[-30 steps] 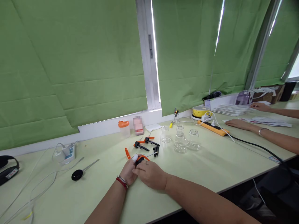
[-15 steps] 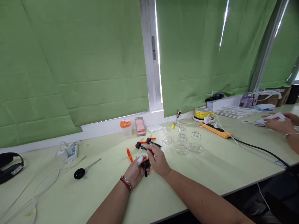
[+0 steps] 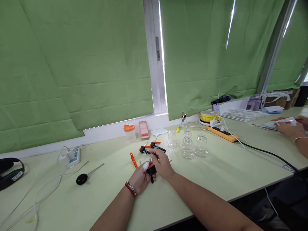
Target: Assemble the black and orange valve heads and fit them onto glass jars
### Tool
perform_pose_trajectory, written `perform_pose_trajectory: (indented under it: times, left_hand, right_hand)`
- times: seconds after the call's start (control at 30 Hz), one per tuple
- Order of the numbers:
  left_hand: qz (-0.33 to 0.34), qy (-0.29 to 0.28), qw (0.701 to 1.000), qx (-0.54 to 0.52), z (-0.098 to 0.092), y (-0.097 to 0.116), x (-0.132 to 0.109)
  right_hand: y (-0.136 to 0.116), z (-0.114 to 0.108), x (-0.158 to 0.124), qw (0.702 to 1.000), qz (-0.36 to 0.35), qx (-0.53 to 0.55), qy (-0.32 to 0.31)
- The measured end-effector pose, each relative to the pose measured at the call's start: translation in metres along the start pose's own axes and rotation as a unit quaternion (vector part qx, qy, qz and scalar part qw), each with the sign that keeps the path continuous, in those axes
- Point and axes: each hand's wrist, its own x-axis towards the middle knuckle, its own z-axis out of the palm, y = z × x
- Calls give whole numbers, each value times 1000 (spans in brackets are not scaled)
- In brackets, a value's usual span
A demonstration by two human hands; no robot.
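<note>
My left hand [image 3: 141, 177] is closed around a black and orange plastic part [image 3: 151, 170] with a short black stem pointing down. One left fingertip has a white covering. My right hand [image 3: 162, 164] pinches just above that part, at a thin metal rod [image 3: 150, 158] that stands up from it; the fingers partly hide the rod. Behind the hands lie two similar black and orange pieces [image 3: 145, 149] with metal rods. Left of them rests a loose orange strip [image 3: 133, 160]. Both hands are above the pale table.
Several clear glass jars [image 3: 187, 148] stand right of my hands. Behind are an orange-lidded cup [image 3: 130, 133] and an orange power strip [image 3: 223, 134]. A black disc with a rod [image 3: 82, 179], cables and headphones [image 3: 11, 173] lie left. Another person's hands [image 3: 292, 128] hold papers at far right.
My two hands and the black and orange part have shifted very slightly, with the part turned a little. The other person's hands have moved slightly over the papers.
</note>
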Motion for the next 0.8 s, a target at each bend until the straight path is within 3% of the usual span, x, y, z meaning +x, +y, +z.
perform_pose_trajectory:
  times: [0.3,0.6,0.8]
  left_hand:
    - [-1,6,1000,-8,0,-2,1]
    - [-6,13,1000,-12,0,-1,0]
    - [-2,8,1000,-19,-3,-4,1]
  right_hand:
    - [5,4,-3,998,32,42,-21]
    - [1,2,-5,997,63,14,-37]
    - [-4,0,-9,990,109,17,-83]
